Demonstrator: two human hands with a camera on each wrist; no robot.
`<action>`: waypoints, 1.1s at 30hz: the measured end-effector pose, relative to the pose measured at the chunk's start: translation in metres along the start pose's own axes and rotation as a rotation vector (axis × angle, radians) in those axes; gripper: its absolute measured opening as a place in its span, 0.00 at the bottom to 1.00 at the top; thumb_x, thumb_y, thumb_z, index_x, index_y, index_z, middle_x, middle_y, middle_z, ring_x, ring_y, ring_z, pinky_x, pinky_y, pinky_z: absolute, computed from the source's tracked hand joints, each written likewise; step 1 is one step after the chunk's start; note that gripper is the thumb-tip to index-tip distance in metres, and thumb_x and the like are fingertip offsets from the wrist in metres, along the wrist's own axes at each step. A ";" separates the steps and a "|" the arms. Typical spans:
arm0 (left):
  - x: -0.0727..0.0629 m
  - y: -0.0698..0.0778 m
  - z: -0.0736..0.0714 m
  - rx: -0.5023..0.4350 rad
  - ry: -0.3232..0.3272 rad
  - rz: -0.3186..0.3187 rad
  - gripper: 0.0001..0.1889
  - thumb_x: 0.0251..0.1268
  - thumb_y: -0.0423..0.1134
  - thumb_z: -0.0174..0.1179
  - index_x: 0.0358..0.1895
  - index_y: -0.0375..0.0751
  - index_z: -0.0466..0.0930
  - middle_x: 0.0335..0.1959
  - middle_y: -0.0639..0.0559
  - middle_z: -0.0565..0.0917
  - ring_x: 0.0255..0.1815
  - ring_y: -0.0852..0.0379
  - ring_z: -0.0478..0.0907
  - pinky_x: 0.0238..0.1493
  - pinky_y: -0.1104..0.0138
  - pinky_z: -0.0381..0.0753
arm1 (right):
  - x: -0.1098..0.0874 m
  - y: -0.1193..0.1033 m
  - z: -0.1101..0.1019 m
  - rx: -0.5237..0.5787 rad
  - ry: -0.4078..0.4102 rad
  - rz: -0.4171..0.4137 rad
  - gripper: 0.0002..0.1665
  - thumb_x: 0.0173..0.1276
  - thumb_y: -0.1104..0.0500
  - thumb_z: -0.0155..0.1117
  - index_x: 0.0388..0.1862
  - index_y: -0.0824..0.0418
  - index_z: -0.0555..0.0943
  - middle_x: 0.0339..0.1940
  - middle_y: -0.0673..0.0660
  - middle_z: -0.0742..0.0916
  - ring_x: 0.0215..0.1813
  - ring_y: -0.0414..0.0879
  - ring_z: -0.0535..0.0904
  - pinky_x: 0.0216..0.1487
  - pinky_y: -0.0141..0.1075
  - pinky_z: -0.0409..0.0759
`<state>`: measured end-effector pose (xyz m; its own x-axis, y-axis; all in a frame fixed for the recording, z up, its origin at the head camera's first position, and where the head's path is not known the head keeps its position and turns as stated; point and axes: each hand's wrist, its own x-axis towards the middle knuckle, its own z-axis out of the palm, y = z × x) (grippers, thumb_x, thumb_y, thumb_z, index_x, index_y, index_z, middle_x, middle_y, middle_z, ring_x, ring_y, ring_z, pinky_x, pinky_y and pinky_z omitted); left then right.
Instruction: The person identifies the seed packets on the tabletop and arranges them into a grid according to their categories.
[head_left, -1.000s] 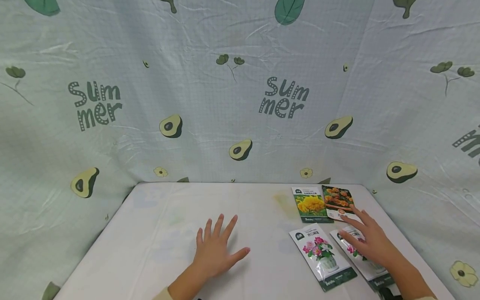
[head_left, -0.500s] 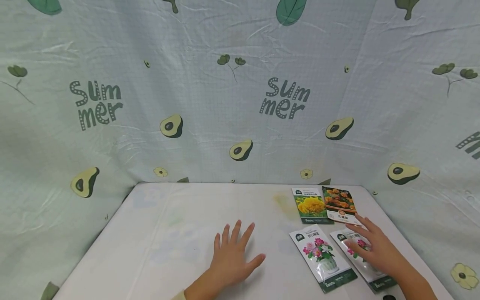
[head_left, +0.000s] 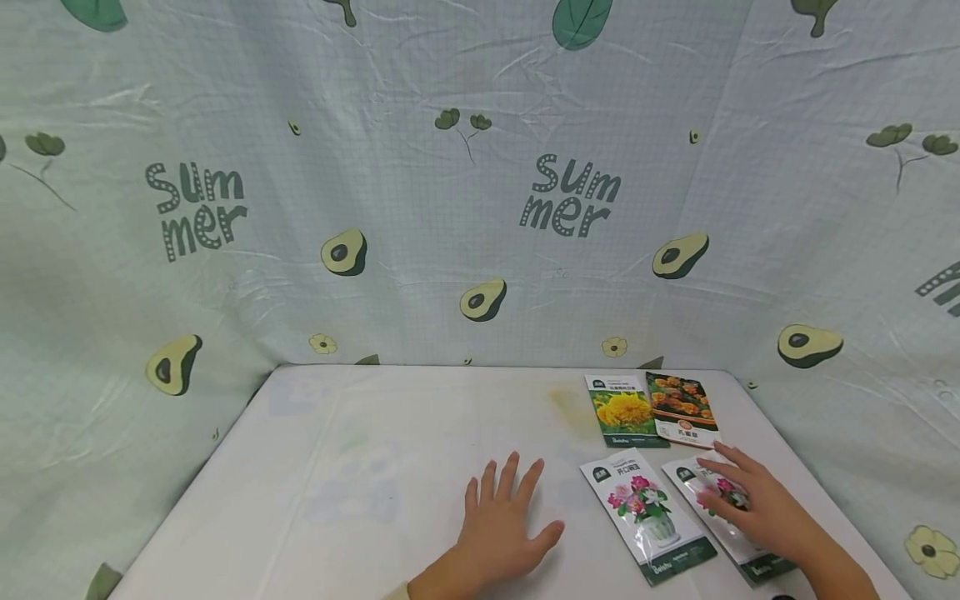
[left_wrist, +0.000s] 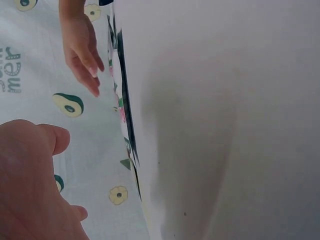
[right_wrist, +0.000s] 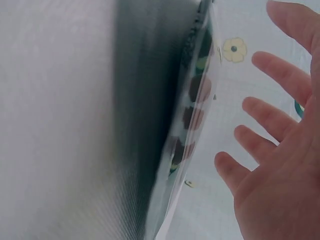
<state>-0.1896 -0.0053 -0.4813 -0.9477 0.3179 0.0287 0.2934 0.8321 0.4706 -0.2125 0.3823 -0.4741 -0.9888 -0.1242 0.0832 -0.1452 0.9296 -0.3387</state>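
Note:
My left hand (head_left: 501, 533), fingers spread and palm down, hovers over the white table left of the seed packets, holding nothing. My right hand (head_left: 768, 508) hangs over the right pink-flower seed packet (head_left: 738, 546) and hides part of it; in the right wrist view its fingers (right_wrist: 272, 112) are relaxed and apart from the packet. Beside that packet lies another pink-flower seed packet (head_left: 637, 508). Behind them are a yellow-flower seed packet (head_left: 624, 412) and an orange-flower seed packet (head_left: 682, 408), side by side, the orange one slightly overlapping the yellow.
The white-covered table (head_left: 360, 467) bears a faint yellowish stain near the packets. A pale curtain (head_left: 405, 200) printed with avocados and lettering stands behind and along both sides. A small dark object (head_left: 783, 597) peeks in at the bottom edge, below my right hand.
My left hand has moved right and a little nearer, toward the packets. The right hand has drawn back slightly, off the orange-flower packet. The packets stay where they were.

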 end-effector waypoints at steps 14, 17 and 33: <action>0.010 0.031 0.014 -0.029 -0.024 -0.005 0.39 0.67 0.68 0.54 0.78 0.58 0.61 0.81 0.46 0.58 0.79 0.36 0.55 0.73 0.34 0.55 | -0.002 0.010 -0.001 -0.012 -0.059 0.000 0.43 0.65 0.30 0.67 0.68 0.58 0.79 0.75 0.74 0.68 0.70 0.79 0.65 0.57 0.76 0.68; 0.012 0.036 0.016 -0.035 -0.035 -0.014 0.40 0.67 0.69 0.55 0.78 0.58 0.61 0.81 0.46 0.58 0.79 0.36 0.56 0.74 0.34 0.56 | -0.002 0.011 -0.001 -0.018 -0.058 -0.010 0.42 0.65 0.32 0.68 0.67 0.59 0.80 0.75 0.75 0.69 0.69 0.80 0.66 0.56 0.75 0.70; 0.026 0.066 0.030 -0.020 -0.071 -0.039 0.39 0.64 0.69 0.58 0.76 0.60 0.63 0.80 0.52 0.59 0.78 0.43 0.58 0.75 0.42 0.61 | -0.002 0.014 0.002 -0.039 -0.137 0.012 0.42 0.65 0.33 0.69 0.69 0.58 0.78 0.73 0.76 0.69 0.68 0.81 0.66 0.57 0.73 0.71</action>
<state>-0.1907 0.0718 -0.4760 -0.9468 0.3176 -0.0523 0.2533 0.8354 0.4878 -0.2131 0.3950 -0.4809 -0.9864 -0.1567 -0.0499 -0.1347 0.9439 -0.3017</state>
